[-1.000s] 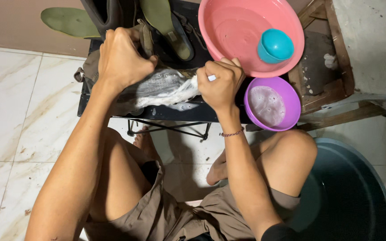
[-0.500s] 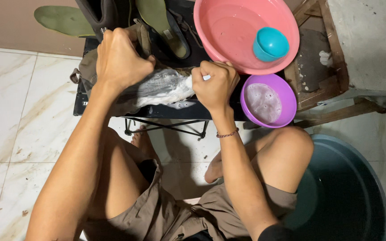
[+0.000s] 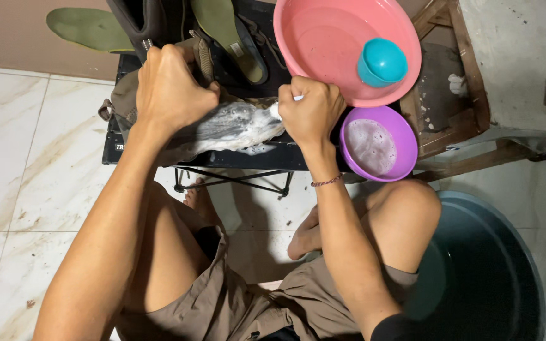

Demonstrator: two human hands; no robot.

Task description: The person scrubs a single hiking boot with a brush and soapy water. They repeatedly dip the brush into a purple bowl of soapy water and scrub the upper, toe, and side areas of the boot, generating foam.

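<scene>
- While left hand (image 3: 170, 88) clamps soapy olive-brown shoe (image 3: 222, 126), could slide off near edge of black folding table (image 3: 266, 158).
- Right hand (image 3: 311, 110), fisted around white brush handle (image 3: 296, 98), could knock round purple plastic bowl of suds (image 3: 378, 143), just right.

A soapy, foam-covered olive shoe (image 3: 222, 126) lies sideways on the small black stand (image 3: 248, 158).

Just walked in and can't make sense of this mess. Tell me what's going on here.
A seated person is scrubbing a soapy shoe on a small black folding table. The left hand grips the shoe, while the right hand is closed around a white-handled brush, mostly hidden, at its sudsy end. A purple bowl of foamy water sits beside the right hand, with a pink basin holding a teal cup just beyond. Green insoles lie behind the shoe.
</scene>
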